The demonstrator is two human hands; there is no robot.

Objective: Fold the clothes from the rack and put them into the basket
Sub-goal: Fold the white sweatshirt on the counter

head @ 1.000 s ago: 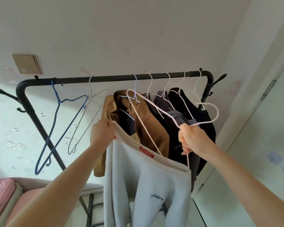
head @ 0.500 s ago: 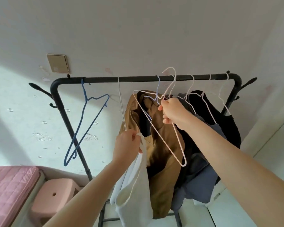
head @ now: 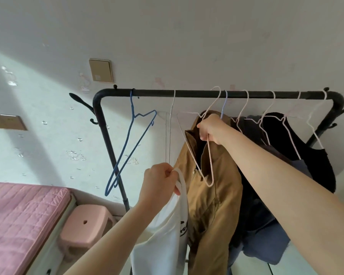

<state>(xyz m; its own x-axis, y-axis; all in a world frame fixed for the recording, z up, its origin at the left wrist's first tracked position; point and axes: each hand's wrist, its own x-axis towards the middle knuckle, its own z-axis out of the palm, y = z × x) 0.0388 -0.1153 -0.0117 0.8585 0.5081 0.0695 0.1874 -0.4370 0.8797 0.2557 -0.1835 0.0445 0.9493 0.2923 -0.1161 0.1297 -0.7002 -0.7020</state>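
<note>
White garment (head: 167,235): collar pinched in the left hand (head: 159,181), body hanging straight below the grip, beside the brown jacket (head: 213,205). Pink wire hanger (head: 205,155): grasped near its neck by the right hand (head: 212,129), hook over the black rack (head: 197,93).

1. One black clothes rack (head: 187,93) stands against the wall.
2. Seven wire hangers hook over its bar: one dark blue hanger (head: 127,143) and one white hanger (head: 170,126) hang bare, a pale pink hanger (head: 205,163) is in a hand, and four more carry clothes.
3. One brown jacket (head: 213,205) hangs there; the dark clothes (head: 286,147) beside it overlap too much to count.
4. One white garment (head: 163,241).
5. Two hands: left hand (head: 159,181), right hand (head: 213,128).
6. One pink stool (head: 83,227).
7. One pink mattress (head: 22,215).
8. Two beige wall plates (head: 100,70).
</note>
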